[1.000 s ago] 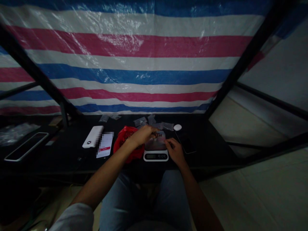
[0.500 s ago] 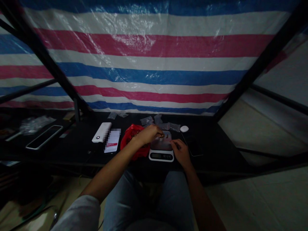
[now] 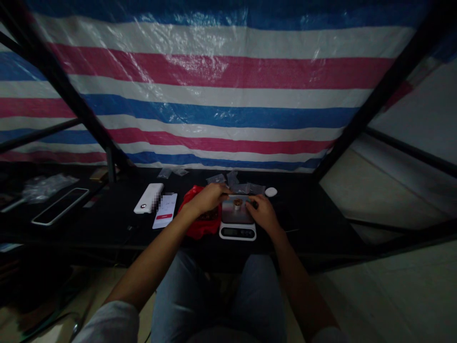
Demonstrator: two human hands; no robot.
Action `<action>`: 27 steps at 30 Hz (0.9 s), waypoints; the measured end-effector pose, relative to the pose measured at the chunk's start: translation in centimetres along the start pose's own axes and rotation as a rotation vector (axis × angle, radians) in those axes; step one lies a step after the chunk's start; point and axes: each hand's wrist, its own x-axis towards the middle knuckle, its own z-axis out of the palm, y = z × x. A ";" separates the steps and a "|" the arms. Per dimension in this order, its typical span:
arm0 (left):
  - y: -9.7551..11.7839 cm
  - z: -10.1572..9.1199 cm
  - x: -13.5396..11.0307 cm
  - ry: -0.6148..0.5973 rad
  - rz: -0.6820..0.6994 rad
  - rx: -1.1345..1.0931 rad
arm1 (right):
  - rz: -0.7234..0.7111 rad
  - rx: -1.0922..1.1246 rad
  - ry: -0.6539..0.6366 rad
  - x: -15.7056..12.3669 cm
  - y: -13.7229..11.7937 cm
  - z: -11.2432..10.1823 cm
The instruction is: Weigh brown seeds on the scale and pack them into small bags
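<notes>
A small white digital scale (image 3: 237,231) sits on the dark table (image 3: 314,214) in front of me. A small brownish item (image 3: 236,203) lies on its platform. My left hand (image 3: 207,197) hovers over the red plastic bag (image 3: 194,224) at the scale's left edge, fingers curled in a pinch. My right hand (image 3: 262,212) rests at the scale's right side, fingers bent toward the platform. What either hand holds is too dim to make out.
A white power bank (image 3: 148,198), a white and red card (image 3: 164,217), a phone (image 3: 59,206) and crumpled plastic (image 3: 44,186) lie to the left. Small clear bags (image 3: 235,183) and a white round object (image 3: 271,191) lie behind the scale. A striped tarp (image 3: 214,95) hangs behind.
My left hand drew back from over the platform to the bag's edge, leaving a small item on the scale. My right hand moved up along the scale's right side.
</notes>
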 end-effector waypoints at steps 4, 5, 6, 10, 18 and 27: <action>-1.4 -0.9 -2.4 -0.065 -0.155 0.028 | -0.053 -0.103 -0.125 1.4 -0.8 -0.4; -1.7 -1.0 -3.0 -0.095 -0.193 0.037 | -0.068 -0.115 -0.154 1.6 -1.0 -0.5; -2.1 -1.1 -3.6 -0.119 -0.224 0.046 | -0.083 -0.122 -0.181 1.8 -1.3 -0.6; -3.0 -1.0 -5.5 -0.167 -0.273 0.076 | -0.145 -0.134 -0.273 2.8 -2.1 -0.9; -3.1 0.1 -6.1 -0.106 -0.226 0.016 | -0.173 -0.087 -0.369 4.1 -2.3 -1.3; -2.2 0.5 -5.6 -0.045 -0.209 -0.029 | -0.164 0.044 -0.372 4.2 -1.9 -3.5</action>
